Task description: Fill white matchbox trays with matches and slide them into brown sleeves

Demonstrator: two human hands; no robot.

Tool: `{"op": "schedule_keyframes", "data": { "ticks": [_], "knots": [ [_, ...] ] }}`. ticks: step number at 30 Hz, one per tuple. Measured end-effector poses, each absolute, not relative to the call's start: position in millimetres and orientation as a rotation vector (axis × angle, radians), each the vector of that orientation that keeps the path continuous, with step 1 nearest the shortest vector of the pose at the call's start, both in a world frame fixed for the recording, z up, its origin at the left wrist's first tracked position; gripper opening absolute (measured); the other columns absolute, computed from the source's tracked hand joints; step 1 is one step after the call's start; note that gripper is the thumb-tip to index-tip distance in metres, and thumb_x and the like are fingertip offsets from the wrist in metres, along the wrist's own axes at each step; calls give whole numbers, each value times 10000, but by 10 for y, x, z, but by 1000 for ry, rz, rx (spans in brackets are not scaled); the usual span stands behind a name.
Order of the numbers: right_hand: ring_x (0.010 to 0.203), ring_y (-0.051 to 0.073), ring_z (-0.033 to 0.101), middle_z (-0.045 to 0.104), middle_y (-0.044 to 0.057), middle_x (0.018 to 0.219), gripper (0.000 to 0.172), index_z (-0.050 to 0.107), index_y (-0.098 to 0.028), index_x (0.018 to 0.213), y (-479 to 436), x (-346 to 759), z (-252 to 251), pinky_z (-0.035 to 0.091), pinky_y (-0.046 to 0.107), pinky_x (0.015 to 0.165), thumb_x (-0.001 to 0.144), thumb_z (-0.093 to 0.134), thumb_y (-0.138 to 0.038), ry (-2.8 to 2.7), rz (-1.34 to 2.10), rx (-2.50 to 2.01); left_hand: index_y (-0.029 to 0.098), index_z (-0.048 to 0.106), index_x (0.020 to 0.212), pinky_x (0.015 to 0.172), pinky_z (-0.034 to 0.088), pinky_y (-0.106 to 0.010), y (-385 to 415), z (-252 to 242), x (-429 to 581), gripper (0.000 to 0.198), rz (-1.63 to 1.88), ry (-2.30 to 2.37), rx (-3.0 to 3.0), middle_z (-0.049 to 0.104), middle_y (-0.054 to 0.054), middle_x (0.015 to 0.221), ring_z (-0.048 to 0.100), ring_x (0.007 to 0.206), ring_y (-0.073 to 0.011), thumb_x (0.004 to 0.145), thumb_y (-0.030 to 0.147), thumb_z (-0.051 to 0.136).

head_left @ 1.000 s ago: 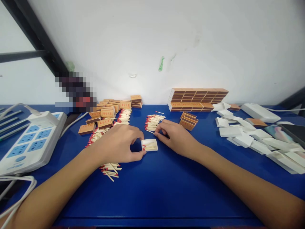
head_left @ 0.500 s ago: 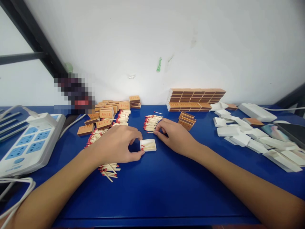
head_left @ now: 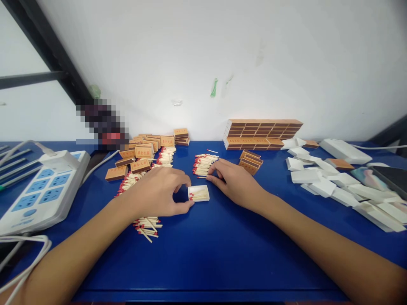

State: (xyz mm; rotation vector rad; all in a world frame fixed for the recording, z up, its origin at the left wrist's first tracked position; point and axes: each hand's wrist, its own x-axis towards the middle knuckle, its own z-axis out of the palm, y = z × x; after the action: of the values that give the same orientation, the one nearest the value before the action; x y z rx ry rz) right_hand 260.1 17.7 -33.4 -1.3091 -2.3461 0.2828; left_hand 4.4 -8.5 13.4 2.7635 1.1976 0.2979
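My left hand curves its thumb and index finger round the left end of a small white matchbox tray, steadying it on the table. Several red-tipped matches lie inside, heads to the left. Beyond the tray is a small heap of matches. At its near right edge my right hand has thumb and index finger pinched at the end of a match. A longer spread of matches runs partly hidden beneath my left hand and forearm.
Filled-looking matchboxes are heaped at the back left. A neat matchbox stack stands against the wall, with a few boxes before it. White empty trays lie at right, near a phone. A power strip sits left.
The whole view has shifted very slightly. Both hands, the tray and the match heap keep nearly the same places relative to one another.
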Motion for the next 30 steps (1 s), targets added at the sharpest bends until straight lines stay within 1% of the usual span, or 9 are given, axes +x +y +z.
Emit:
{"op": "schedule_keyframes", "data": {
  "ticks": [5, 11, 17, 24, 27, 30],
  "knots": [
    [755, 173, 563, 652, 38, 930, 78, 636, -194, 962, 159, 2586, -314, 386, 296, 678, 1038, 633, -214, -2364, 292, -1342, 223, 767, 940, 641, 385, -314, -92, 135, 52, 223, 298, 1201, 2759, 689, 6, 795, 607, 710, -172, 867, 429, 723],
    [820, 191, 628, 689, 64, 1003, 103, 618, -203, 958, 167, 2621, -275, 413, 302, 710, 1057, 606, -226, -2393, 291, -1327, 222, 771, 945, 646, 388, -317, -93, 152, 50, 230, 286, 1208, 2746, 684, 7, 789, 603, 707, -174, 864, 433, 725],
    [754, 174, 571, 667, 49, 987, 77, 623, -207, 989, 59, 2615, -191, 383, 302, 670, 1058, 604, -234, -2372, 268, -1273, 214, 775, 960, 649, 384, -312, -108, 183, 60, 226, 262, 1264, 2745, 718, -7, 837, 629, 726, -179, 884, 419, 716],
    [753, 156, 551, 626, 14, 884, 93, 652, -210, 973, -56, 2519, -189, 399, 284, 676, 1050, 609, -242, -2398, 487, -1042, 222, 774, 952, 630, 374, -318, -101, 168, 77, 236, 279, 1285, 2741, 705, 2, 808, 622, 707, -180, 885, 442, 723],
    [737, 155, 539, 614, 11, 852, 95, 677, -213, 995, 32, 2529, -242, 401, 287, 679, 1046, 598, -231, -2292, 477, -1069, 218, 770, 947, 640, 388, -316, -97, 170, 71, 217, 282, 1250, 2766, 712, 0, 818, 629, 713, -178, 887, 421, 725],
    [734, 157, 527, 600, 8, 847, 60, 692, -209, 1004, 136, 2542, -308, 386, 289, 673, 1017, 633, -203, -2294, 430, -1122, 214, 767, 928, 631, 389, -313, -104, 170, 72, 215, 276, 1214, 2795, 711, -2, 803, 630, 709, -179, 896, 421, 718]
  ]
}}
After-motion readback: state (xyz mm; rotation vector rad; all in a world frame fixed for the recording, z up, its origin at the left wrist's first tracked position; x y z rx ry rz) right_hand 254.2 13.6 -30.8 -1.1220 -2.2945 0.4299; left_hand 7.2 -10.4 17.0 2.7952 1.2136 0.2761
